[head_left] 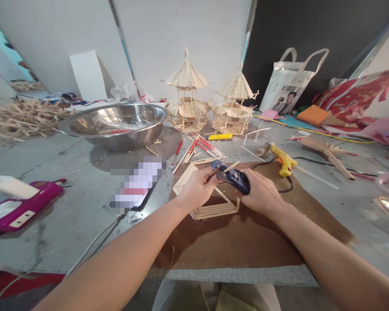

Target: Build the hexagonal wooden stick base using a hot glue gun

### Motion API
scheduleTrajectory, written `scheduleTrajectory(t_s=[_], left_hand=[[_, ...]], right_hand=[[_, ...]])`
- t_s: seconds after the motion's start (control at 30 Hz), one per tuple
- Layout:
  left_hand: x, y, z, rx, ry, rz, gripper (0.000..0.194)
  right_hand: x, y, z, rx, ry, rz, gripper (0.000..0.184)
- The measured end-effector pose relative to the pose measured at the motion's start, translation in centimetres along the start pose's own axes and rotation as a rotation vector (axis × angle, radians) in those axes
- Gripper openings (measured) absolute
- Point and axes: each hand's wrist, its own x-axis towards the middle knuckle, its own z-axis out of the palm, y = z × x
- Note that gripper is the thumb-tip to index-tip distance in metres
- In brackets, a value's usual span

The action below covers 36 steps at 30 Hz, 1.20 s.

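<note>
My right hand [262,192] is wrapped round a dark blue hand cutter [238,180] with a grey metal blade. My left hand [197,188] is closed at the cutter's jaws, its fingertips pinched on a thin wooden stick [231,166], whose pale end sticks out past the tool. Under both hands a flat frame of glued wooden sticks [217,210] lies on a brown mat [233,246]. My left hand and the cutter hide part of this frame.
Two stick pagodas [187,95] stand behind loose sticks [197,144] and a yellow comb-like piece [220,136]. A yellow glue gun [282,160] lies right, its cable trailing. A steel basin [116,140], a phone [139,183] and a purple power strip [26,205] sit left.
</note>
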Motion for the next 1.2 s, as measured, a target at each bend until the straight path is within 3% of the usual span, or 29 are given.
scheduleTrajectory(t_s=[0.37, 0.67, 1.2], left_hand=[[0.1, -0.5, 0.4, -0.019, 0.006, 0.022, 0.024], [0.2, -0.6, 0.6, -0.029, 0.018, 0.006, 0.026], [0.5, -0.7, 0.9, 0.012, 0.060, -0.117, 0.027]], right_hand=[[-0.1, -0.4, 0.4, 0.013, 0.014, 0.069, 0.039], [0.1, -0.6, -0.3, -0.082, -0.040, 0.146, 0.025], [0.9, -0.5, -0.5, -0.155, -0.131, 0.179, 0.026]])
